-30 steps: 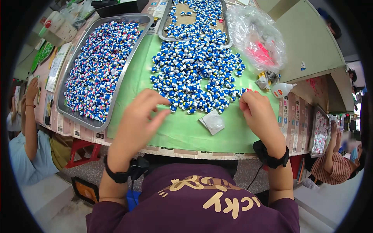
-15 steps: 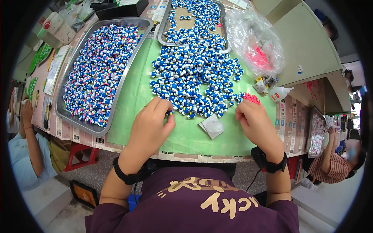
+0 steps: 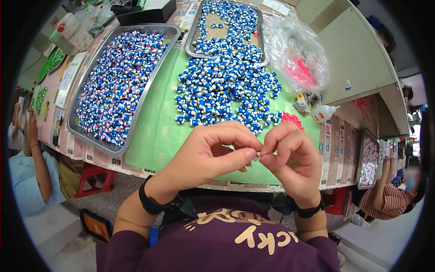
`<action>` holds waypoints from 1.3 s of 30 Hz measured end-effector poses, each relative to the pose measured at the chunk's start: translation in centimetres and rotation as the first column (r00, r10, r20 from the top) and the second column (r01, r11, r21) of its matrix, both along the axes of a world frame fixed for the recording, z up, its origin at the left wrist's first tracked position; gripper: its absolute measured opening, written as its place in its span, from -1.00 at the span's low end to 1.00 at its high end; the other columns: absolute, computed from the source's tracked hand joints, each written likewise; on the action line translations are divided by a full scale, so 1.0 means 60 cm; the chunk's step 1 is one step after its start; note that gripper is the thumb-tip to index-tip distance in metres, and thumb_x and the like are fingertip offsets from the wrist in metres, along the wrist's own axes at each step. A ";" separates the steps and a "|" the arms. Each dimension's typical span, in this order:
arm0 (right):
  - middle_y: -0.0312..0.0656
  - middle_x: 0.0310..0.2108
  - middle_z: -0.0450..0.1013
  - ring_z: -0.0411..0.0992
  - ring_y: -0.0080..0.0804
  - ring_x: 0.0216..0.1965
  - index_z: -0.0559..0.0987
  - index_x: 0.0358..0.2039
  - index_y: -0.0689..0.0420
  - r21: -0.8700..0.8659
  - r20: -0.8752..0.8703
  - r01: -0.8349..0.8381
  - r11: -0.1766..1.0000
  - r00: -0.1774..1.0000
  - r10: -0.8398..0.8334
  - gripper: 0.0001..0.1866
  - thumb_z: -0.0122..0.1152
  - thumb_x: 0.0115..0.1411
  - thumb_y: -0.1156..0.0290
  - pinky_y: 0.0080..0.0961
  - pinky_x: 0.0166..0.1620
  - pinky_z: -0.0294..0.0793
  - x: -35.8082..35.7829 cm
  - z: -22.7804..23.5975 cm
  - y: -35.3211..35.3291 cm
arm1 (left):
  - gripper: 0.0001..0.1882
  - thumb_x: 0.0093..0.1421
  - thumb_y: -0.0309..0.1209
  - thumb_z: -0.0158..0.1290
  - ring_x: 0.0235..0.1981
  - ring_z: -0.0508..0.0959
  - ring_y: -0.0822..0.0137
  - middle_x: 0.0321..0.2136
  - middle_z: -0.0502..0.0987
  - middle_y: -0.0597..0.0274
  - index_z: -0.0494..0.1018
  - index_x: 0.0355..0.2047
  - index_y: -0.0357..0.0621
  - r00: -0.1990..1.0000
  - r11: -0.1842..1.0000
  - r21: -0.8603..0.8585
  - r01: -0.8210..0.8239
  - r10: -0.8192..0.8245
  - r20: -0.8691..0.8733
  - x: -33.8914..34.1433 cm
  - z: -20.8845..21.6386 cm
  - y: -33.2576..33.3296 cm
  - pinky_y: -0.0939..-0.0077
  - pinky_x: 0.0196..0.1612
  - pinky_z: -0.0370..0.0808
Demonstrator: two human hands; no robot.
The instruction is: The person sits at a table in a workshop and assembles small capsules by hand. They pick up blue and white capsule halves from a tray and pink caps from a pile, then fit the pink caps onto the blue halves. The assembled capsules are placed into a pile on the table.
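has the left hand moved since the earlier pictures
Yes. Against the green sheet, the left hand has moved rightward and nearer the person's body, and is now close to the right hand.

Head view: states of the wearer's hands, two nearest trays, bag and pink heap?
Left bare hand, pinched, contents unclear
Right bare hand, pinched, contents unclear
Near silver metal tray, well filled
Far silver metal tray, partly bare
Clear plastic bag, crumpled
Small bright pink pieces, heaped
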State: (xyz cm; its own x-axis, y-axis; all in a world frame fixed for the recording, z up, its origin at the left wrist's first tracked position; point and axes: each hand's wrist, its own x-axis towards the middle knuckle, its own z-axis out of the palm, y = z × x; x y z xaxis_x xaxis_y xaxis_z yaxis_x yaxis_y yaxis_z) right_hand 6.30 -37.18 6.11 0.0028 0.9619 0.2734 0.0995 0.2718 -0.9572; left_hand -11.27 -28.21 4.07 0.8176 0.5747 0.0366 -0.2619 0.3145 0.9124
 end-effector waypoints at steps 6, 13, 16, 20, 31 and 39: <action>-0.17 -0.32 0.42 0.41 -0.39 -0.31 0.42 -0.45 0.13 0.142 0.244 -0.025 0.990 0.970 -0.011 -0.74 0.18 -0.04 0.80 -0.51 -0.29 0.41 0.000 -0.007 0.006 | -0.89 0.22 -0.49 0.11 -0.38 0.50 0.53 -0.35 0.48 0.28 0.53 -0.30 -0.29 1.000 0.997 -0.071 0.017 -0.018 -0.017 -0.007 -0.012 0.002 0.66 -0.38 0.51; -0.11 -0.33 0.43 0.43 -0.37 -0.42 0.42 -0.42 0.24 0.203 0.455 -0.105 0.974 0.891 0.001 -0.73 0.16 -0.12 0.85 -0.56 -0.44 0.41 0.005 0.004 0.016 | -0.89 0.22 -0.49 0.10 -0.37 0.49 0.53 -0.33 0.48 0.27 0.53 -0.29 -0.29 0.997 0.998 -0.047 0.048 -0.051 -0.055 -0.012 -0.023 0.008 0.66 -0.37 0.50; -0.11 -0.36 0.42 0.42 -0.32 -0.42 0.42 -0.44 0.22 0.199 0.481 -0.079 0.977 0.876 -0.027 -0.71 0.14 -0.16 0.85 -0.51 -0.42 0.38 0.004 0.004 0.020 | -0.87 0.20 -0.54 0.10 -0.31 0.52 0.46 -0.27 0.51 0.19 0.54 -0.24 -0.31 0.998 0.999 -0.032 0.008 -0.010 -0.057 -0.012 -0.029 0.008 0.63 -0.32 0.52; -0.17 -0.43 0.39 0.38 -0.19 -0.39 0.39 -0.48 0.17 0.084 0.526 -0.007 0.996 0.849 -0.038 -0.75 0.08 -0.19 0.77 -0.39 -0.30 0.32 0.018 0.003 0.027 | -0.81 0.17 -0.62 0.09 -0.20 0.53 0.40 -0.19 0.51 0.14 0.54 -0.19 -0.30 0.986 0.985 0.095 -0.147 0.154 -0.070 -0.017 -0.037 0.015 0.57 -0.20 0.55; -0.21 -0.49 0.33 0.35 -0.19 -0.38 0.33 -0.50 0.13 -0.032 0.816 -0.075 0.997 0.574 0.069 -0.82 0.05 -0.08 0.69 -0.33 -0.27 0.26 0.023 -0.021 0.035 | -0.74 0.15 -0.64 0.10 -0.18 0.59 0.30 -0.18 0.54 0.10 0.45 -0.11 -0.36 0.948 0.953 0.023 -0.302 0.303 -0.101 -0.035 -0.034 0.016 0.48 -0.07 0.56; -0.20 -0.45 0.36 0.39 -0.31 -0.36 0.33 -0.47 0.17 0.001 0.411 0.003 1.000 0.911 -0.003 -0.73 0.11 -0.11 0.81 -0.45 -0.24 0.35 0.012 0.005 0.034 | -0.73 0.11 -0.66 0.14 -0.19 0.58 0.36 -0.20 0.55 0.11 0.46 -0.15 -0.33 0.953 0.951 -0.071 -0.302 0.300 -0.033 -0.019 -0.050 0.006 0.50 -0.10 0.54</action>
State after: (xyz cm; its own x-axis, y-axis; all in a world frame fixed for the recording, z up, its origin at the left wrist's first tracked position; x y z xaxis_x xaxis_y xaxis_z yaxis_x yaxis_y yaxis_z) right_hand 7.04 -35.12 6.41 -0.1068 0.9621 0.2510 0.4855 0.2707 -0.8313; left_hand -12.43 -27.88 1.08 0.6064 0.7945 -0.0313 -0.3355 0.2913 0.8959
